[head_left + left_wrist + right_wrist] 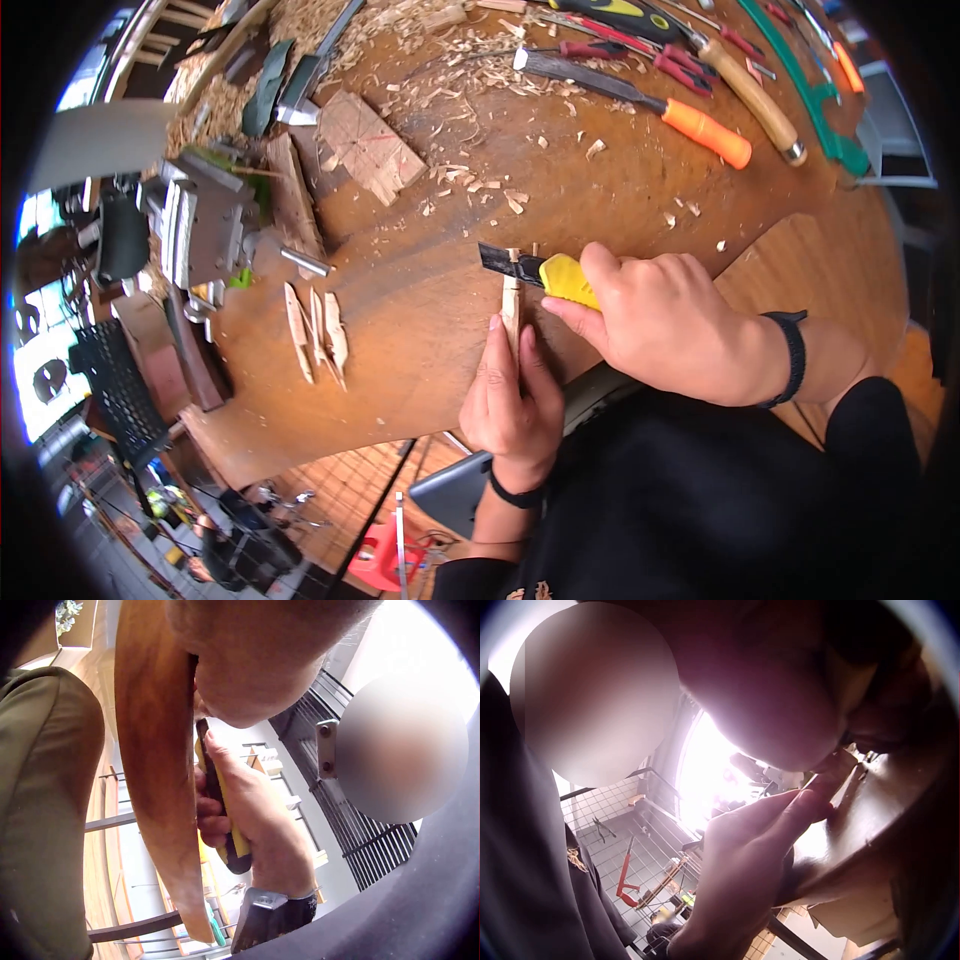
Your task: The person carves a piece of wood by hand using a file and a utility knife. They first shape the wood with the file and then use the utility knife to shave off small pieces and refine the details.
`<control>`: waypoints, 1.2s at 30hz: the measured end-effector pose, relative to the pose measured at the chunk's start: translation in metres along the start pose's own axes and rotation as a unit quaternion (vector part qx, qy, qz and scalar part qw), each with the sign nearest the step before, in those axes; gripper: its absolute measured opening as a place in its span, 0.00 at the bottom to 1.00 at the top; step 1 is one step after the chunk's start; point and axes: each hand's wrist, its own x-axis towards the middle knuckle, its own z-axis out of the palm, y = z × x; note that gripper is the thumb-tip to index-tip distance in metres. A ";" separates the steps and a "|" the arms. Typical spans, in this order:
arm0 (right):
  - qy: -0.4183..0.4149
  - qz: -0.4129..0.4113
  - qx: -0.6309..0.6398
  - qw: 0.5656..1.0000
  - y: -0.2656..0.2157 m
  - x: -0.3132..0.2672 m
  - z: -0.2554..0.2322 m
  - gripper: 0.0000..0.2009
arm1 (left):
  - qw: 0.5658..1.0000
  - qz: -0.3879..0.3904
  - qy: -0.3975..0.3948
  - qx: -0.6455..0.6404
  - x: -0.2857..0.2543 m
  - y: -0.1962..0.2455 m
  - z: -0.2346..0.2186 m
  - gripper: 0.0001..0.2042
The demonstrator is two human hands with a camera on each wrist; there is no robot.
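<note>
In the head view my left hand (512, 405) holds a slim wooden stick (512, 305) between thumb and fingers, its far end pointing away from me over the table (420, 290). My right hand (680, 320) grips a yellow utility knife (570, 281), thumb along the handle's near side. The dark blade lies across the stick near its far end. From the left wrist, the right hand (262, 814) shows wrapped round the black-and-yellow handle (238, 851). In the right wrist view the left hand (742, 844) pinches the stick, mostly in shadow.
Several carved wooden pieces (337, 335) lie left of the hands. Beyond are a marked board (370, 145), wood shavings (440, 70) and an orange-handled chisel (705, 133). A metal vise (205, 220) stands at the left. The table's near edge curves close to my body.
</note>
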 end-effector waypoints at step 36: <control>-0.048 0.014 0.148 0.988 0.004 -0.022 -0.007 0.23 | 0.993 -0.064 0.039 -0.088 -0.005 0.003 0.009 0.17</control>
